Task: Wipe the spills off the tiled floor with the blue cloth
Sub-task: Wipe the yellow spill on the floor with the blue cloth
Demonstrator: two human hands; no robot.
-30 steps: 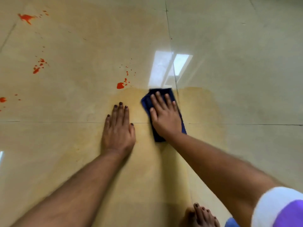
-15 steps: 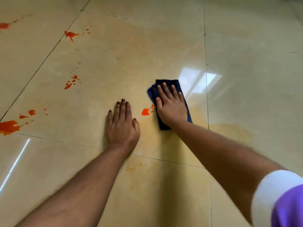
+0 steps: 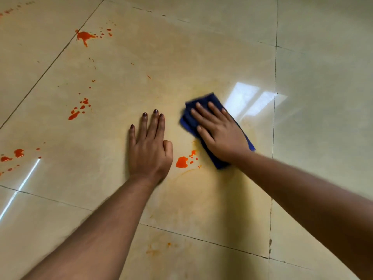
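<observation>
nearest, a faint orange smear (image 3: pixel 153 250) marks the floor (image 3: pixel 201 57) just past a grout line, between the two forearms. farther on, a wide yellowish film (image 3: pixel 201 199) covers the tile. the left hand (image 3: pixel 150 147) lies palm down on the floor, fingers (image 3: pixel 154 123) straight and close together, thumb tucked beside the palm, holding nothing. just right of it sits a wet orange blot (image 3: pixel 182 162) with small drops beside it, almost touching the near edge of the cloth (image 3: pixel 193 118). the right hand (image 3: pixel 219 135) presses flat on the cloth, fingers slightly spread over it, not curled around it. the cloth is folded into a narrow rectangle, lying flat right of the left hand; its long axis runs from near right to far left, and its far end points up and left, past the fingertips. its left edge is blurred. farther left are more orange splatters (image 3: pixel 77 111), another group (image 3: pixel 12 156) at the left edge, and the farthest splash (image 3: pixel 84 36) beside a grout line. window glare (image 3: pixel 250 100) shines right of the cloth.
</observation>
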